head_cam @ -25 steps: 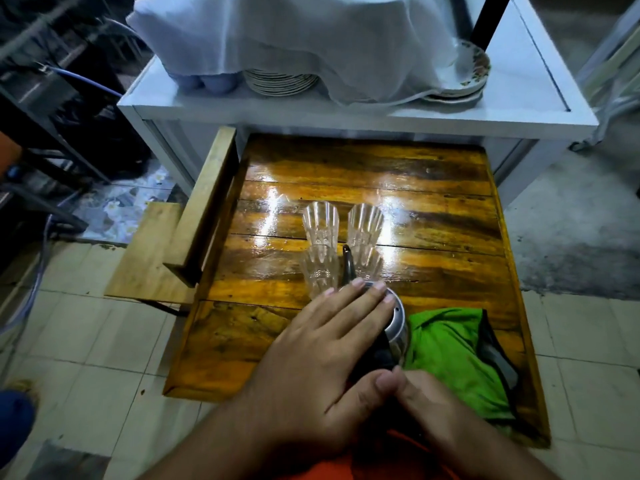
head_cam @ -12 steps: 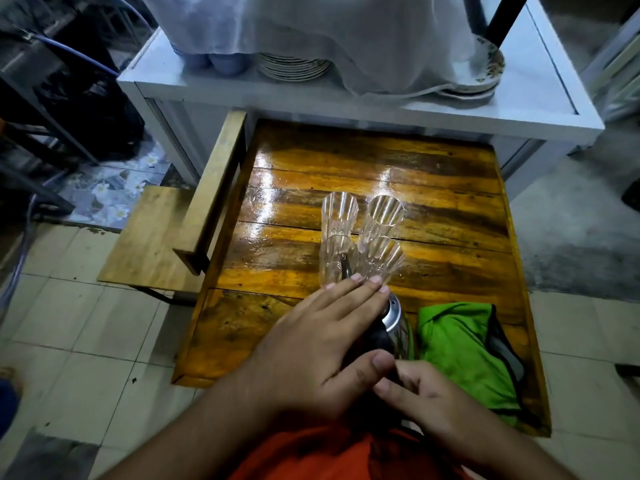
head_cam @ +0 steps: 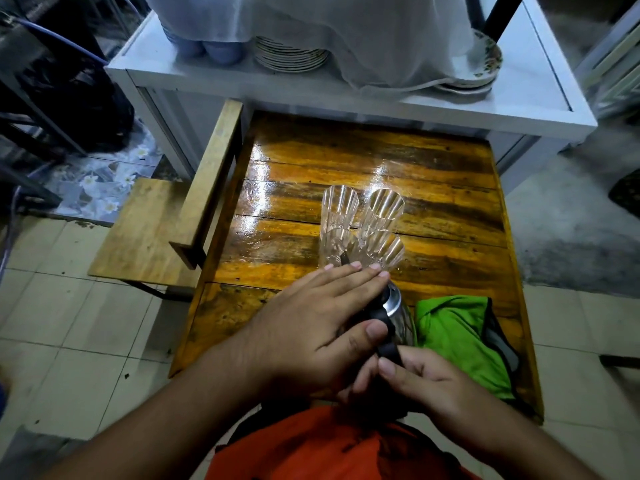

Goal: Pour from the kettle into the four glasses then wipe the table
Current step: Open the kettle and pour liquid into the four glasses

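While the person is leaning over the glossy wooden table, a wooden chair is standing against its left edge. The left hand is lying flat and spread across the top of the kettle, fingers stretched forward toward the glasses, thumb curling against the dark handle. The kettle is tilting forward, its long axis running from the person's body away toward the far end of the table, and its dark spout tip is pointing into the rim of the near-left glass. The four glasses, ribbed and clear, are clustering in a tight square near the middle of the table, each touching its neighbours; whether any liquid is in them cannot be told. The right hand is closing around the lower end of the handle, just beside the left thumb, fingers curled narrow. Further right, a green cloth is lying crumpled on the near right corner of the table, just beside the kettle's shiny body. Behind the table, a white cabinet is carrying stacked plates under a pale sheet.
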`<action>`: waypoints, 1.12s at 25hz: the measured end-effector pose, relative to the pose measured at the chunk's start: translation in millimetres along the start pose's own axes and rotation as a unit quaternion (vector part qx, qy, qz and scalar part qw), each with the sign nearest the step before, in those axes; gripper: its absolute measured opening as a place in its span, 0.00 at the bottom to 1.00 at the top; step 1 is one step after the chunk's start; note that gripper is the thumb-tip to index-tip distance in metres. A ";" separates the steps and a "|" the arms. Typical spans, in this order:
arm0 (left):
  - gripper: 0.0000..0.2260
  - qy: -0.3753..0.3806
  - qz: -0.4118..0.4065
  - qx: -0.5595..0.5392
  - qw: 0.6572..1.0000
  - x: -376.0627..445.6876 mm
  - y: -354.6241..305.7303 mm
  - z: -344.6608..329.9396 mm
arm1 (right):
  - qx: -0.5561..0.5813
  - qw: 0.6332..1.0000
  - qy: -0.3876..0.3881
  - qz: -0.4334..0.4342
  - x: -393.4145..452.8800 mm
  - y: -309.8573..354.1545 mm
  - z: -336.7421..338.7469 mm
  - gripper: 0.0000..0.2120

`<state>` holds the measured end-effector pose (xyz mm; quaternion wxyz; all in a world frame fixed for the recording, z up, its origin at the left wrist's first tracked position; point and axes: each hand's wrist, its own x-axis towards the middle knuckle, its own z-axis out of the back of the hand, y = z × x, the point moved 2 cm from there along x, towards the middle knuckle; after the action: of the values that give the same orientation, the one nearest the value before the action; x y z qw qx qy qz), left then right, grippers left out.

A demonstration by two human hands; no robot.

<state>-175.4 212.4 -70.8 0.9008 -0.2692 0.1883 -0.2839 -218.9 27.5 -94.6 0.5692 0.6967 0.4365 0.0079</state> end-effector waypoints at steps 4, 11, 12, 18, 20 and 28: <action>0.33 0.003 -0.002 -0.009 1.000 1.5 2.6 3.6 | 0.034 0.999 0.011 -0.001 -0.2 3.8 -3.9 0.15; 0.36 0.018 -0.006 -0.020 1.000 2.5 6.2 8.0 | 0.028 0.999 -0.010 -0.021 -1.9 8.3 -5.9 0.15; 0.35 0.024 -0.005 -0.018 1.000 2.5 5.8 8.7 | 0.030 0.999 -0.011 -0.022 -2.3 9.5 -6.1 0.15; 0.33 0.049 -0.026 -0.010 0.998 4.3 10.0 13.6 | 0.043 0.998 -0.020 -0.028 -4.8 15.1 -8.9 0.17; 0.34 0.053 -0.031 -0.013 0.998 4.9 11.4 15.0 | 0.050 0.998 -0.023 -0.032 -5.7 16.8 -10.1 0.16; 0.39 0.042 -0.041 -0.023 0.998 6.5 13.7 16.0 | 0.045 0.998 -0.034 -0.032 -7.1 21.4 -12.3 0.16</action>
<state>-156.9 224.1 -67.6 0.8732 -0.2857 0.2211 -0.3272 -216.6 33.4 -69.7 0.5519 0.7070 0.4390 -0.0537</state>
